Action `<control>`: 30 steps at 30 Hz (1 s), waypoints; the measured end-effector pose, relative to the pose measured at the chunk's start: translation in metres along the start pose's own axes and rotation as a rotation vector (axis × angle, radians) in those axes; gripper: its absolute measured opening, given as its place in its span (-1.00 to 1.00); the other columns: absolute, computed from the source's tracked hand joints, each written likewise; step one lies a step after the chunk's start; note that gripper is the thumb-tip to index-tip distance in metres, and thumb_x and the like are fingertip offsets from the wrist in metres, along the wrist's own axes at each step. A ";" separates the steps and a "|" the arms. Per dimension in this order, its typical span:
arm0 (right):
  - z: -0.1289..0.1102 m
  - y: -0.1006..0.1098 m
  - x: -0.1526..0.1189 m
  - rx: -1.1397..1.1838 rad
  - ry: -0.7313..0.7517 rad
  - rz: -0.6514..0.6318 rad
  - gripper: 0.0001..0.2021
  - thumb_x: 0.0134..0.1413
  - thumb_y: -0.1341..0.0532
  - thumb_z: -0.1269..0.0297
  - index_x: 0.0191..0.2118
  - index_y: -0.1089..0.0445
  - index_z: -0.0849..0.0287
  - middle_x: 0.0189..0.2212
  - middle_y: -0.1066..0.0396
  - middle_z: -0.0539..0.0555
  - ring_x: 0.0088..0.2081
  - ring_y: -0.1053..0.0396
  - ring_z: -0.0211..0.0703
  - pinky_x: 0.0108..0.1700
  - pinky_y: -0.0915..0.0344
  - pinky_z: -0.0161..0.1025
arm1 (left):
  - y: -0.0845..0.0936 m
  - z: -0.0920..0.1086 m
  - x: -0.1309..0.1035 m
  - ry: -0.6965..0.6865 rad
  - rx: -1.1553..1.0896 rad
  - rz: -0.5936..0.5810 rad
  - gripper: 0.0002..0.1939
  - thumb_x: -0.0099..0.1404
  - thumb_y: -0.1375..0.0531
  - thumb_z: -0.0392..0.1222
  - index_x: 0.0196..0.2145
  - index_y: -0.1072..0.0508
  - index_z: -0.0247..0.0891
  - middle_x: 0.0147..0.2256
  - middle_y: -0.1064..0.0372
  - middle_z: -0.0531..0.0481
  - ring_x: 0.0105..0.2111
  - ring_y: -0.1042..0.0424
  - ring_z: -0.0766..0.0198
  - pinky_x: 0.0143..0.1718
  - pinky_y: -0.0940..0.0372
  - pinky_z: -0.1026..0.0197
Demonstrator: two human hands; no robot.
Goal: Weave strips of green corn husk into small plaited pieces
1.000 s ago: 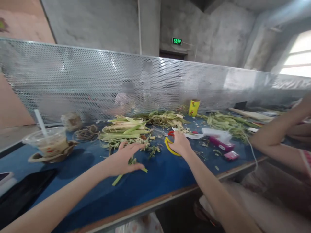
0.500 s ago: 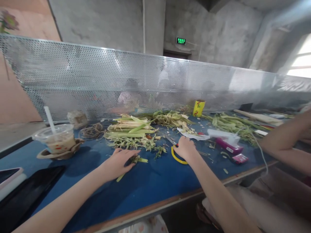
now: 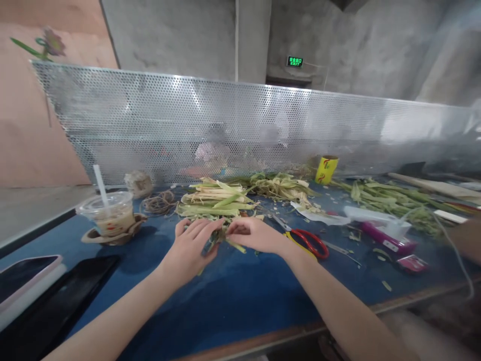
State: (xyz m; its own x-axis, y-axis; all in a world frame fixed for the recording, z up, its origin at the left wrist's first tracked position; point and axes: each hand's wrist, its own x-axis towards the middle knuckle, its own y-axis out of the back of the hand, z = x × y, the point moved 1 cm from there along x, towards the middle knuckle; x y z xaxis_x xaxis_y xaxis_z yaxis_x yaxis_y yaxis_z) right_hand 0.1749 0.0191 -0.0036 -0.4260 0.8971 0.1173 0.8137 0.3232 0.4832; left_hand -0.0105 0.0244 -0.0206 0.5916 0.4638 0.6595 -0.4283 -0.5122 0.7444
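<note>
Two flat devices start things off at the lower left of the frame: a phone [image 3: 28, 273] in a pale case and, just beside it, a black slab [image 3: 80, 286], both lying on the blue worktop [image 3: 240, 301]. Above them stands a clear drink cup [image 3: 116, 218] with a straw [image 3: 100, 185], set in a cardboard holder [image 3: 90, 236]; behind it are a pale lump [image 3: 138, 184] and a loose coil of twine [image 3: 160, 202]. Near the middle, the left hand [image 3: 190, 245] comes in palm down, its fingers bent over a green leafy sprig [image 3: 236, 246] that lies between the two hands. From the other side the right hand [image 3: 259, 234] meets it, fingers curled and tips at the same piece — how firmly either hand grips, I cannot tell. Just beyond them sits a heap of pale green husks [image 3: 218, 198], with a second, drier pile [image 3: 281, 188] to its right. Scissors [image 3: 295, 232] with red and yellow handles lie right of the right hand, the yellow one partly hidden by the forearm. Further right come a white sheet [image 3: 319, 217], a yellow tube [image 3: 326, 169] by the perforated screen [image 3: 150, 120], a purple pack [image 3: 387, 238], a small pink packet [image 3: 412, 263] and more leaves [image 3: 383, 198] — then, blurred at the right edge, another person's arm [image 3: 468, 236].
</note>
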 end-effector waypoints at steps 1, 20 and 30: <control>0.003 -0.001 0.001 0.042 0.001 -0.024 -0.82 -0.02 -0.18 0.16 -0.38 -0.30 0.19 -0.51 -0.33 -0.01 -0.49 -0.31 -0.29 -0.47 -0.22 -0.34 | -0.001 0.000 0.000 -0.019 0.007 0.011 -0.66 0.23 -0.03 -0.26 -0.01 -0.26 -0.22 -0.16 -0.43 -0.07 -0.13 -0.37 0.14 -0.07 -0.01 0.04; 0.013 -0.003 0.001 0.463 0.045 0.084 -0.82 -0.08 -0.24 0.30 -0.33 -0.22 0.17 -0.59 -0.38 -0.08 -0.59 -0.32 -0.36 -0.48 -0.26 -0.35 | -0.004 -0.002 -0.001 0.324 -0.230 0.259 -0.38 0.15 -0.14 -0.02 0.10 -0.05 -0.27 0.04 -0.17 -0.26 0.06 -0.19 0.00 0.01 -0.12 -0.05; 0.015 -0.004 0.001 0.548 0.084 0.108 -0.74 -0.16 -0.29 0.29 -0.29 -0.26 0.18 -0.58 -0.40 -0.06 -0.58 -0.32 -0.34 -0.49 -0.26 -0.33 | -0.010 -0.005 0.003 0.502 -0.567 -0.115 -0.63 0.12 -0.09 0.12 -0.36 -0.46 -0.23 -0.34 -0.48 -0.02 -0.30 -0.42 0.16 -0.24 -0.27 0.24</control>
State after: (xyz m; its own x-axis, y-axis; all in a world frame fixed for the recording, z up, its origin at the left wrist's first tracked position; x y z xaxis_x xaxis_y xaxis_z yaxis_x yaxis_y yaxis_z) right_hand 0.1770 0.0232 -0.0183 -0.3409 0.9138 0.2208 0.9312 0.3604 -0.0539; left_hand -0.0081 0.0342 -0.0254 0.3304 0.8336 0.4426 -0.7479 -0.0548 0.6615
